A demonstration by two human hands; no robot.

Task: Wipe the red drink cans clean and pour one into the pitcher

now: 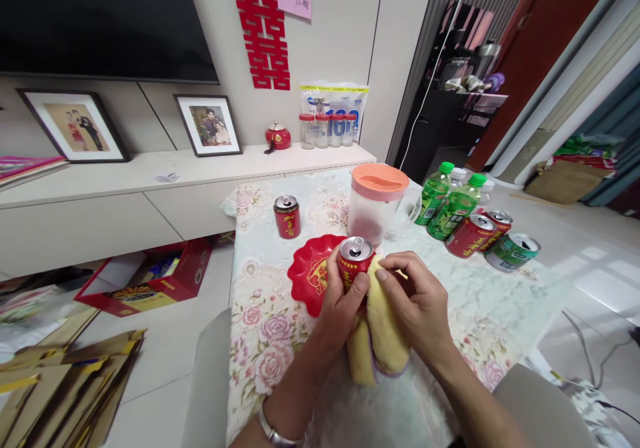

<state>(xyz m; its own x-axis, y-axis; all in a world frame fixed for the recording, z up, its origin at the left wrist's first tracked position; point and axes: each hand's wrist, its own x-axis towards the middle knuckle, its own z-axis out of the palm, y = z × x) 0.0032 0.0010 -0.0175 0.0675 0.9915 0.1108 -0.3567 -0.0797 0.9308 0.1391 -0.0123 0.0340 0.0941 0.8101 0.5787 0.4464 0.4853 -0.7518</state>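
My left hand (336, 301) is wrapped round a red drink can (351, 269) that has its top opening facing up. In my right hand (417, 295) a yellow cloth (387, 328) is pinched between thumb and fingers, against the can's right side. The cloth hangs down below both hands. Behind the can lies a red scalloped plate (303, 278), partly hidden by my left hand. Another red can (287, 217) stands upright beyond the plate. A clear plastic pitcher (373, 211) with an orange lid is just behind the held can.
On the table's right are green-capped bottles (455, 207), red cans (470, 236) and a green can (513, 252). A flowered tablecloth (273, 341) covers the table. Photo frames (207, 125) and red-lidded jars (323, 132) stand on the cabinet behind. Flattened cardboard (75, 388) lies on the floor at left.
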